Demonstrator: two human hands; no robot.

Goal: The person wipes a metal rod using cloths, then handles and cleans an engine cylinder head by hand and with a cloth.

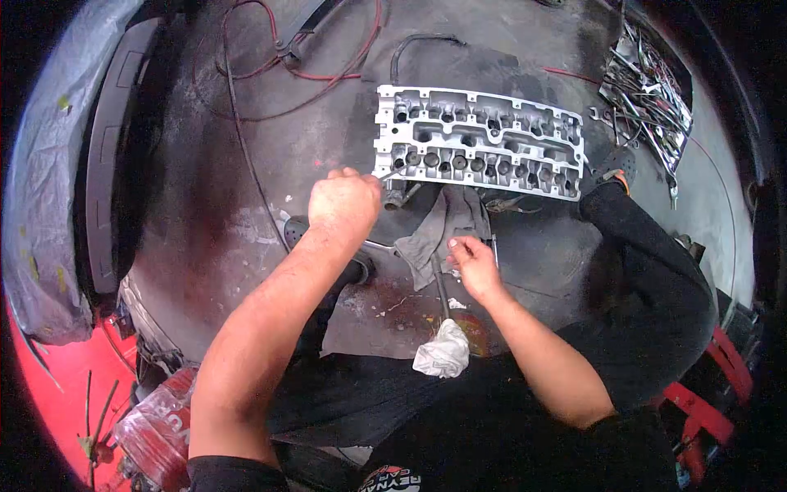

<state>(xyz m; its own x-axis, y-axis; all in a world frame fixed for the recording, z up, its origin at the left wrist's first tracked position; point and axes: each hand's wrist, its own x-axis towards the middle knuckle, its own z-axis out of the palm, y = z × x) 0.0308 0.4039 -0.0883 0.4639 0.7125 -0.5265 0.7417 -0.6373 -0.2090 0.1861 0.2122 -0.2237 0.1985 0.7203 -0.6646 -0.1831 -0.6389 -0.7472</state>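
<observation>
A bare aluminium cylinder head (484, 146) lies on the dark floor ahead of me, with rows of round bores and ports. My left hand (344, 201) is closed in a fist at its near left corner, around a thin rod-like tool (395, 172). The tool's tip reaches the left end of the near row of bores; its handle is hidden in my fist. Closer to me, my right hand (475, 266) is held with thumb and fingers pinched together, just beside a grey rag (434, 234). Whatever it may pinch is too small to make out.
Below the rag stands a dark handle with a white cloth (443, 351) around its end. A tray of loose tools (648, 94) lies at far right, wrenches beside it. A red hose (328, 77) and a black cable (238, 123) cross the floor.
</observation>
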